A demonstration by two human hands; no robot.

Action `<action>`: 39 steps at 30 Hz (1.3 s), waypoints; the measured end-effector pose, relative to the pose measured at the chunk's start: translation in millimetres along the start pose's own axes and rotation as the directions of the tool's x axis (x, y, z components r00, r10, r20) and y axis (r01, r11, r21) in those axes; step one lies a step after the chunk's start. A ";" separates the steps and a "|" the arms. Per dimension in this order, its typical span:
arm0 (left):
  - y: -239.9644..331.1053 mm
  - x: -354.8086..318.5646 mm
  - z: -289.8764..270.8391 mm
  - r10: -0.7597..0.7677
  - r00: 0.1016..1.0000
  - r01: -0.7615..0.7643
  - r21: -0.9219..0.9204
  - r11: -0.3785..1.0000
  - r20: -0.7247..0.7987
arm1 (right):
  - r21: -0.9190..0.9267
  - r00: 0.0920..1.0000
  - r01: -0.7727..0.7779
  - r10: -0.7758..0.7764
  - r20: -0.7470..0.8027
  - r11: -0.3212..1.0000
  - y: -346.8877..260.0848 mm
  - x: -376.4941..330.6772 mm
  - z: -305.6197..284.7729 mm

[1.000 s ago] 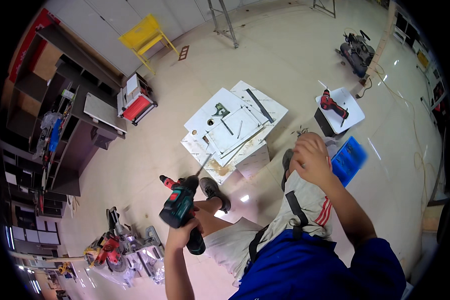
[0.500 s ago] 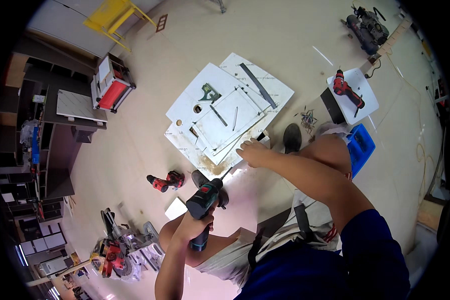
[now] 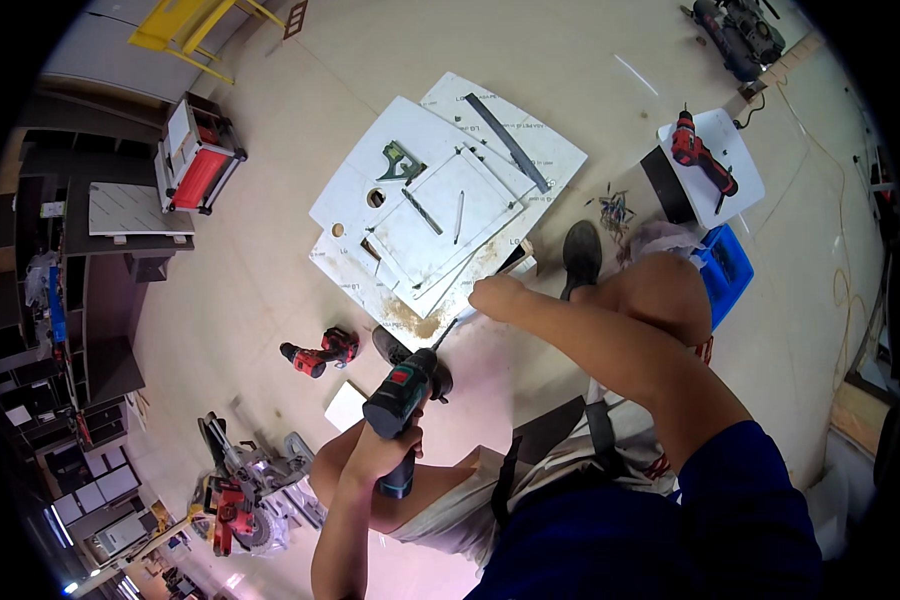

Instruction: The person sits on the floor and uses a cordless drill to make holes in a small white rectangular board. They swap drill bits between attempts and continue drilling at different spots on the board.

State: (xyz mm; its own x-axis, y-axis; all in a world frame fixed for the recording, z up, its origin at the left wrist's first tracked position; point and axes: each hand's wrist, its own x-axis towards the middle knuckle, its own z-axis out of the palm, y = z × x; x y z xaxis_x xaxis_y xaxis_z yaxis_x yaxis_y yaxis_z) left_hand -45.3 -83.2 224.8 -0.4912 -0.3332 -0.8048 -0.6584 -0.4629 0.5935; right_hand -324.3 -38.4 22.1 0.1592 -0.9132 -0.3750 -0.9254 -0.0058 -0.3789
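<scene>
My left hand is wrapped round the grip of a dark green and black cordless drill. Its long thin bit points up and right, with the tip near the near corner of the stacked white boards. At the boards' near edge is my right hand, closed, its fingertips hidden; what it grips there I cannot make out. Sawdust lies on that corner. On the boards rest a green clamp-like tool, a dark drill bit, a pencil-like stick and a dark strip.
A red drill lies on a white stool at the right, beside a blue crate. Left of my feet are more red power tools. A mitre saw stands lower left. Loose small bits lie near my right shoe.
The view has shifted slightly, moving the boards up and left in it. My right hand's fingers have curled in from a spread pose at the edge. The drill stays in my left hand.
</scene>
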 end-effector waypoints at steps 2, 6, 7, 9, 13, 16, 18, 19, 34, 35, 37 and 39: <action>3.1 -1.4 1.9 -0.019 1.000 0.019 0.001 1.000 -0.001 | -0.002 1.000 0.000 0.000 0.029 1.000 -1.4 -1.1 -1.2; 9.4 -4.2 5.5 -0.018 1.000 0.017 0.050 0.999 0.014 | -0.027 0.998 -0.005 0.006 0.054 1.000 -3.3 -2.9 1.6; 10.3 -4.6 5.5 -0.028 0.999 0.027 0.066 0.997 0.019 | -0.010 0.999 0.010 -0.010 0.050 1.000 -2.3 -3.6 3.7; 11.7 -5.5 5.0 -0.049 0.998 0.046 0.096 0.994 0.025 | 0.023 0.998 0.045 -0.046 0.040 0.999 3.0 -6.2 11.4; 15.3 -7.0 6.8 -0.065 0.997 0.055 0.206 0.977 0.042 | 0.019 0.993 -0.025 0.027 -0.117 1.000 4.8 -19.7 28.2; 11.1 -12.8 12.2 -0.066 0.997 0.055 0.290 0.955 0.028 | -0.039 0.998 0.008 -0.011 -0.062 0.999 -4.6 -27.5 26.4; 5.1 -17.5 15.4 -0.032 0.999 0.018 0.376 0.926 0.032 | -0.061 0.998 0.055 -0.056 -0.025 0.997 -12.5 -39.3 29.9; 4.9 -21.8 17.8 -0.020 0.999 0.004 0.417 0.909 0.034 | -0.030 0.998 0.034 -0.035 -0.046 0.999 -19.7 -46.3 32.8; -12.0 -53.0 39.3 -0.010 0.998 -0.020 0.503 0.864 0.056 | 0.075 0.994 -0.077 0.071 0.086 0.994 -66.8 -98.5 84.7; -13.7 -52.5 39.8 -0.004 0.998 -0.024 0.499 0.866 0.055 | 0.079 0.994 -0.067 0.060 0.092 0.995 -66.6 -99.9 86.2; -10.2 -53.9 42.3 -0.017 0.998 -0.013 0.515 0.857 0.053 | 0.088 0.994 -0.047 0.038 0.102 0.995 -65.7 -101.8 88.8; 4.9 -56.9 50.4 -0.058 0.996 0.013 0.547 0.837 0.065 | 0.097 0.995 -0.045 0.036 0.090 0.994 -66.1 -108.2 94.3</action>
State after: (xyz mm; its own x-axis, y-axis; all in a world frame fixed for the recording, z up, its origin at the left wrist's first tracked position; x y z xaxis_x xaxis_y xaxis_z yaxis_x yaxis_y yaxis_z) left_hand -49.3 -25.1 273.9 -0.4883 -0.2515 -0.8356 -0.8694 0.0578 0.4906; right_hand -247.9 99.2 7.9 0.1565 -0.8723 -0.4632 -0.8937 0.0746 -0.4425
